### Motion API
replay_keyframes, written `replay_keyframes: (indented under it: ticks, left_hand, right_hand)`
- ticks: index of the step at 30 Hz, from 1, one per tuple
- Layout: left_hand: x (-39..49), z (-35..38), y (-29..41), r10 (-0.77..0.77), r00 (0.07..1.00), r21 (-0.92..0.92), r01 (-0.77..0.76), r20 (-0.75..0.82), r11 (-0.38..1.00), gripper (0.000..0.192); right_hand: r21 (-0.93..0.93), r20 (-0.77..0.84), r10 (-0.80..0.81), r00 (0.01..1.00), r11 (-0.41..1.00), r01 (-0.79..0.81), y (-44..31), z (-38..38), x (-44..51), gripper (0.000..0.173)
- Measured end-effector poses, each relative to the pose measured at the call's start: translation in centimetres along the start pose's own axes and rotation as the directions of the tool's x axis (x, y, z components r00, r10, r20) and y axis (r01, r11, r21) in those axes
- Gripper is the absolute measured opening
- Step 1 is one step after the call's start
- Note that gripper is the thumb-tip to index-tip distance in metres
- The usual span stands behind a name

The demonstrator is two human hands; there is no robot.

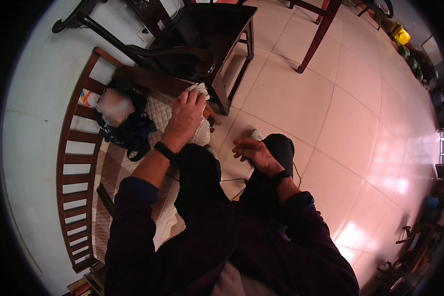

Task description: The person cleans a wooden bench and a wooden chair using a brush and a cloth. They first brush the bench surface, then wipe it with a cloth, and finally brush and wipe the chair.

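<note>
My left hand [187,114] is closed over a crumpled pale cloth [198,88], pressed at the wooden end of the bench's armrest or edge beside the dark chair. Above my right knee, my right hand [253,151] hovers with its fingers loosely curled and nothing visible in them. A quilted cushion pad [159,107] covers the slatted wooden bench [72,159] to the left. On the pad lies a dark blue bag [124,131] with straps, and a blurred pale item rests over it.
A dark carved wooden armchair [207,26] stands just beyond the bench. A red-brown table leg [318,37] rises from the tiled floor [292,96]. A thin cable [233,180] runs by my legs. Watermelons [412,63] and a yellow container [400,34] line the far right.
</note>
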State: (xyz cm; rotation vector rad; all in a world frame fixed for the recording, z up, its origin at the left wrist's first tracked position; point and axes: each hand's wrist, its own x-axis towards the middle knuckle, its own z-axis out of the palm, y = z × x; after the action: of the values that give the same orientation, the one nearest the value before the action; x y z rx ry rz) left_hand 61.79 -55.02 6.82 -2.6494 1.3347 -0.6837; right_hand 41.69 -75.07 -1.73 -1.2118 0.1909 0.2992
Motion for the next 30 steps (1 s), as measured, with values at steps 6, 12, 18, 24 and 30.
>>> replay_keyframes:
  ticks: [6, 12, 18, 24, 30]
  left_hand:
    - [-0.7, 0.9, 1.8, 0.097, 0.985, 0.037, -0.103, 0.14, 0.994, 0.039]
    - [-3.1, 3.5, 3.9, 0.098, 0.989, -0.069, -0.09, 0.115, 0.993, 0.024]
    - [-2.4, 5.8, 2.3, -0.104, 0.992, -0.062, 0.108, 0.071, 0.992, 0.044]
    - [-2.8, 8.5, 4.6, -0.373, 0.922, -0.362, 0.314, -0.103, 0.877, 0.051]
    - [-2.8, 9.1, 5.5, -0.817, 0.552, -0.833, 0.523, 0.167, 0.183, 0.043]
  right_hand:
    - [-0.003, -0.006, 0.029, 1.0, 1.0, -0.029, -0.3, 0.3, -0.1, 0.037]
    - [-0.053, 0.011, -0.016, 1.0, 0.998, 0.017, -0.3, -0.1, -0.4, 0.038]
    - [-0.052, 0.01, 0.037, 0.999, 0.998, -0.036, 0.1, 0.2, 0.5, 0.037]
    - [-0.048, 0.013, 0.053, 0.998, 0.997, -0.053, 0.8, 0.0, 0.7, 0.037]
    - [-0.037, 0.041, 0.067, 0.997, 0.997, -0.065, 1.8, -0.1, 1.7, 0.038]
